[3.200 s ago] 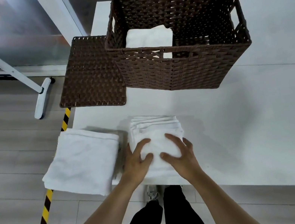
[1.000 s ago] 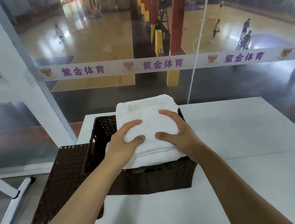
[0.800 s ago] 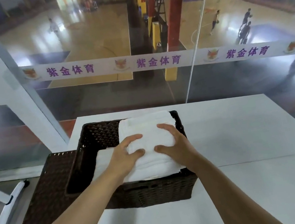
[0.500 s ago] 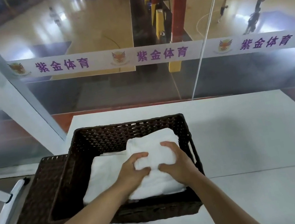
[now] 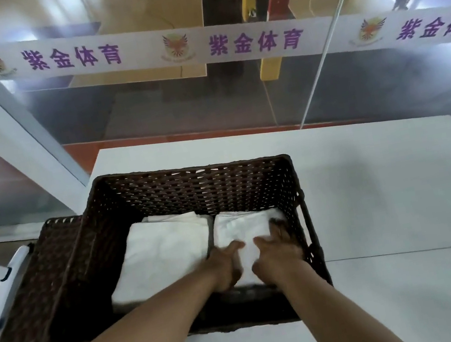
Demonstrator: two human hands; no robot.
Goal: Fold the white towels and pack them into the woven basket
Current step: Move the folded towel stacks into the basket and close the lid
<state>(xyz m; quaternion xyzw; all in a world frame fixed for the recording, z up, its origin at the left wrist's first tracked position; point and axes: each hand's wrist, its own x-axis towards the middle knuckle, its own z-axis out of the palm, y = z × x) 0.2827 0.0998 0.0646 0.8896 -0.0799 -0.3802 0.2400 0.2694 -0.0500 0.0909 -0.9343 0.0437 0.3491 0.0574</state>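
Head view, looking down into the woven basket (image 5: 191, 189), dark brown, rectangular, standing on the white bench (image 5: 389, 202). Two folded white towels lie side by side on the basket floor. The left towel (image 5: 163, 254) lies flat, untouched, a dark gap between it and its neighbour. The right towel (image 5: 244, 231) sits against the basket's right wall, under both hands. Left hand (image 5: 224, 264) rests on the towel's near left part, thumb pointing right across the cloth; its fingers are blurred and partly hidden down the gap side, so cannot tell whether this grip is clamped on the towel or merely lying on it. Right hand (image 5: 277, 252) lies on the towel's near right part, fingers stretched forward and spread, tips close to the right wall; grip apart, pressing flat on the cloth rather than pinching it. Both forearms reach in over the basket's near rim. A woven lid (image 5: 36, 334) of the same brown lies flat just left of the basket, touching its side. Beyond the bench, a glass wall with a white banner (image 5: 136, 50) carrying purple characters.
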